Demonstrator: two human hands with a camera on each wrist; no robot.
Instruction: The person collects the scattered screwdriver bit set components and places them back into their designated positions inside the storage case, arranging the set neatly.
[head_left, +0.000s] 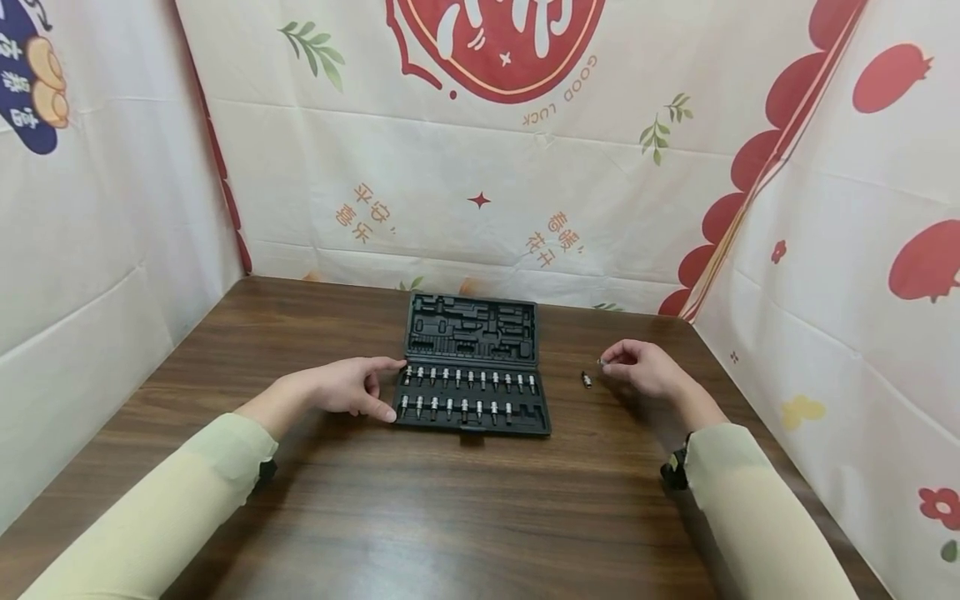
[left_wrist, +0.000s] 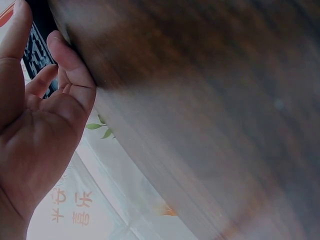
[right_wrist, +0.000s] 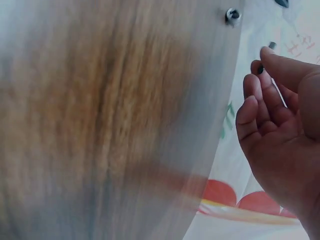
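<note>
A black socket case (head_left: 471, 427) lies opened on the table, two rows of silver bit sockets (head_left: 464, 408) in its near half. At the right end of the front row, several moulded slots hold nothing. My left hand (head_left: 348, 387) rests at the case's left side, index fingertip by the hinge and thumb on the near corner. Right of the case, my right hand (head_left: 645, 367) pinches a small bit socket (right_wrist: 272, 45) between thumb and fingers, mostly hidden by them. Another bit socket (head_left: 587, 380) lies loose on the table just left of that hand.
The case's lid (head_left: 472, 329) leans back, its moulded inside showing. Brown wood-grain table (head_left: 465, 517) spreads around it. A printed cloth (head_left: 480, 158) hangs behind and along both sides. Dark wrist straps (head_left: 675, 468) show at the sleeves.
</note>
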